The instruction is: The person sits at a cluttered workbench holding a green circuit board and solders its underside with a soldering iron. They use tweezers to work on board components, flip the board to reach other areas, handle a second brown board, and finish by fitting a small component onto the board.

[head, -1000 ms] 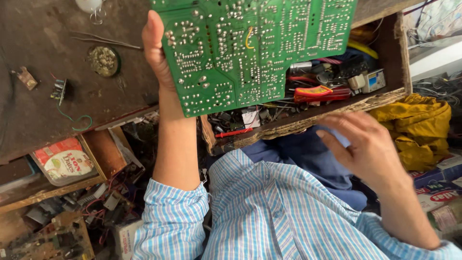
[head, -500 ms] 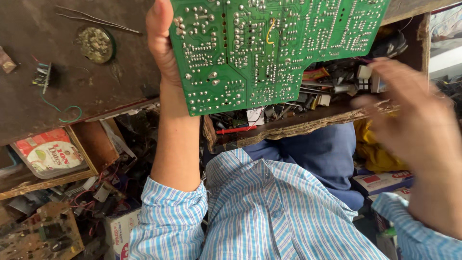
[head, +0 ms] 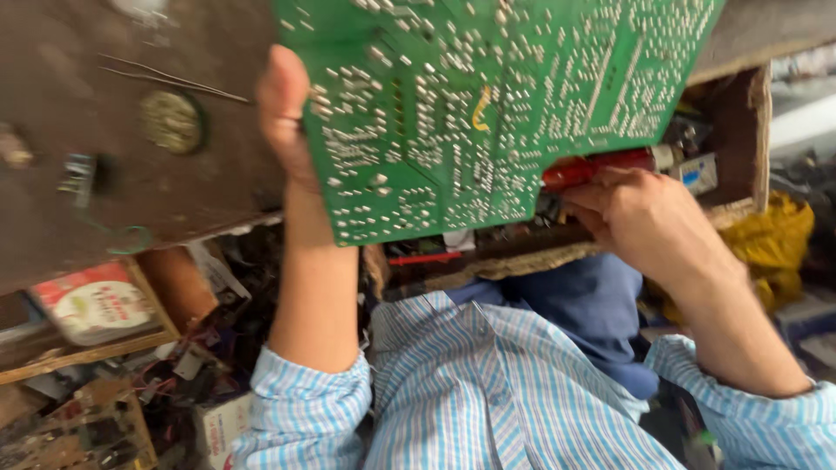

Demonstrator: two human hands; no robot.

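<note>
Left hand (head: 283, 113) clamped on the edge of green circuit board (head: 488, 104), solder side up. Below the board's right corner, right hand (head: 649, 222) fingers closed around red-handled tool (head: 601, 168), over open drawer (head: 740, 139).

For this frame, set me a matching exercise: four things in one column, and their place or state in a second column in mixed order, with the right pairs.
Things:
1. green circuit board
2. red-handled tool
3. round metal disc
4. yellow cloth

Places or states:
A. lies on the dark worktop, left of the board
B. held up by the left hand at its edge
C. bunched at the right, beyond the drawer
D. under the right hand, in the open wooden drawer

Pairs: 1-B, 2-D, 3-A, 4-C
</note>
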